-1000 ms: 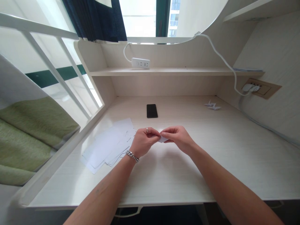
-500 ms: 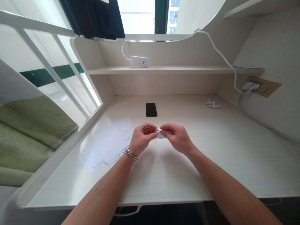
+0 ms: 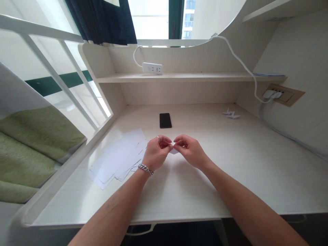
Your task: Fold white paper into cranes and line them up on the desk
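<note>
A small folded piece of white paper (image 3: 174,151) is pinched between my two hands, above the middle of the desk. My left hand (image 3: 159,150), with a ring and a chain bracelet, closes thumb and fingers on the paper's left side. From the other side my right hand (image 3: 189,149) pinches it too, fingers curled. Most of the paper is hidden behind the fingertips, so its exact shape cannot be made out. Just left of my left hand lies a loose stack of white paper sheets (image 3: 120,155).
A black phone (image 3: 165,120) lies beyond my hands. Small folded paper cranes (image 3: 232,114) sit at the back right of the desk (image 3: 246,164). A white power strip (image 3: 152,68) stands on the shelf (image 3: 184,78). A white cable (image 3: 241,59) runs to the wall socket (image 3: 284,94).
Both hands have shifted slightly, fingertips drawn closer together over the paper. Less of the paper shows between them now. The view has tilted a little.
</note>
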`<state>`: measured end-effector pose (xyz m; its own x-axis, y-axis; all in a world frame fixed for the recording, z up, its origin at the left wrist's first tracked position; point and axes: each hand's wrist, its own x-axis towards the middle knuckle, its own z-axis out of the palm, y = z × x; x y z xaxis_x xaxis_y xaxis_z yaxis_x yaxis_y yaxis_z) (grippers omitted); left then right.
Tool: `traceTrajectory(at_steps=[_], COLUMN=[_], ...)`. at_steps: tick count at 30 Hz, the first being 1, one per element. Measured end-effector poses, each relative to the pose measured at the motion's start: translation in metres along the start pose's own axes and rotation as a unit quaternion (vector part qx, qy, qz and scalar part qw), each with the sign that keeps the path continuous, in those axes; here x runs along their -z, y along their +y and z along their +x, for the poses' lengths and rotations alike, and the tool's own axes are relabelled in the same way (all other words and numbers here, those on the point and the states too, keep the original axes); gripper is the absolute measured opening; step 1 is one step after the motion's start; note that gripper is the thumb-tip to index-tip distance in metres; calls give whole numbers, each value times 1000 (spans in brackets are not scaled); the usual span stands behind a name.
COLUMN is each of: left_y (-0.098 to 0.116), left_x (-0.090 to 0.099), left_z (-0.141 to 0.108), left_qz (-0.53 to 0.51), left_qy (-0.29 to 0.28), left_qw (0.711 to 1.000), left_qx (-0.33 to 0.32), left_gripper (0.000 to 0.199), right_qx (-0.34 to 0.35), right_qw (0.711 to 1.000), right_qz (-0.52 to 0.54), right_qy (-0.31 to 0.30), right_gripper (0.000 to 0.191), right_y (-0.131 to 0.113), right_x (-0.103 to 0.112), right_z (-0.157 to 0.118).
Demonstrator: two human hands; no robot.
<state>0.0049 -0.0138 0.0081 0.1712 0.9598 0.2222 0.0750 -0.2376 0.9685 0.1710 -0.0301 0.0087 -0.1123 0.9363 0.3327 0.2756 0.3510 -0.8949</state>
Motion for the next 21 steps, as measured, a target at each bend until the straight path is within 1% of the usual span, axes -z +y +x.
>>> traceTrajectory(at_steps=[3,5,8,13,18,21], left_y=[-3,-4,-5,-3,1,2], left_x=[2,2,2,4,4,3], left_z=[1,2,4,5,4,3], left_qz=[12,12,0,-7,29,19], left_qy=[-8,-9,-2,-7,2,0], left_qw=[1000,1000,1000,999,998,998], left_qx=[2,10,28,51,58,58], left_gripper=[20,20,19,20,25,26], right_qx=[5,-5,-20,-11,-23,-18], right_qw=[1000,1000,1000,999,999,999], right_qz=[-13,-11,-12,-32,-24,-23], right_qy=[-8,-10,-20,-38,-26,-15], right_gripper=[6,4,7,12,16,11], right_y=[1,2,4,7,8,9], right_x=[1,2,4,6,6,6], right_z=[0,1,3,3,3,5])
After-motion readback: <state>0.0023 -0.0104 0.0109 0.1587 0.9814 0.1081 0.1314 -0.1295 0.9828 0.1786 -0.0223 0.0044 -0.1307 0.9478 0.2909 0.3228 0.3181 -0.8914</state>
